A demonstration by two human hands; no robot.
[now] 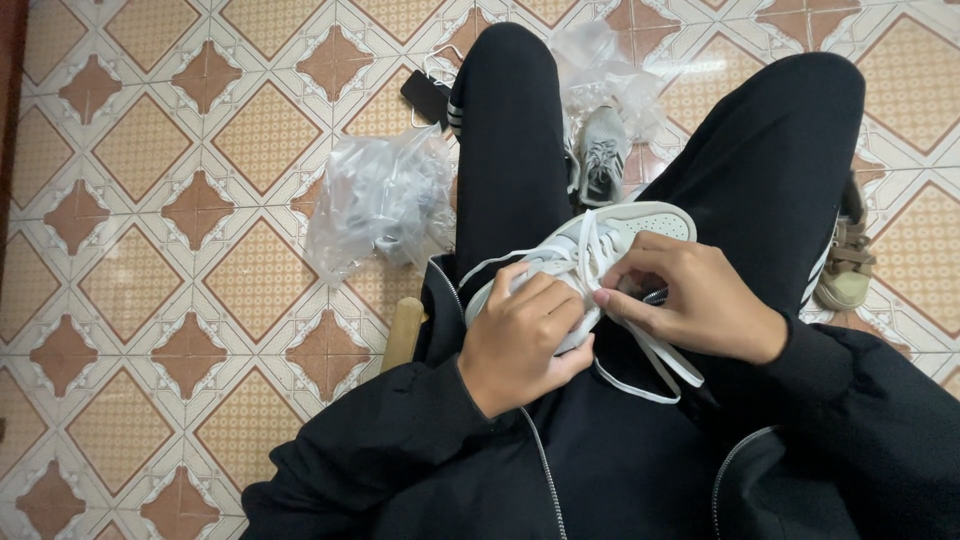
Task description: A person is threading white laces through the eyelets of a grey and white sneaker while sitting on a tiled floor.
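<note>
From my remote seat I saw the left hand (522,338) curled around the heel end of a pale grey and white sneaker (600,250) that lay across the lap, toe pointing away, between two legs in black trousers (510,150). Its grip was closed on the shoe, fingers wrapped over the top. The right hand (690,300) sat just beside it on the shoe's tongue area, thumb and forefinger pinched narrow on a white lace (640,345), whose loose ends trailed down over the black jacket (600,460). I could not tell for sure whether the lace was being threaded or only held, since the fingers hid the eyelets. On the patterned tile floor (150,300), between the feet, stood a second grey sneaker (603,155) with a crumpled clear plastic bag (600,65) behind it. A larger clear plastic bag (380,200) lay left of the left leg, and a dark phone-like object (425,95) rested near the knee. A tan shoe (848,262) peeked out beside the right leg. A wooden piece (403,332), perhaps part of a stool, showed by the left hip.
</note>
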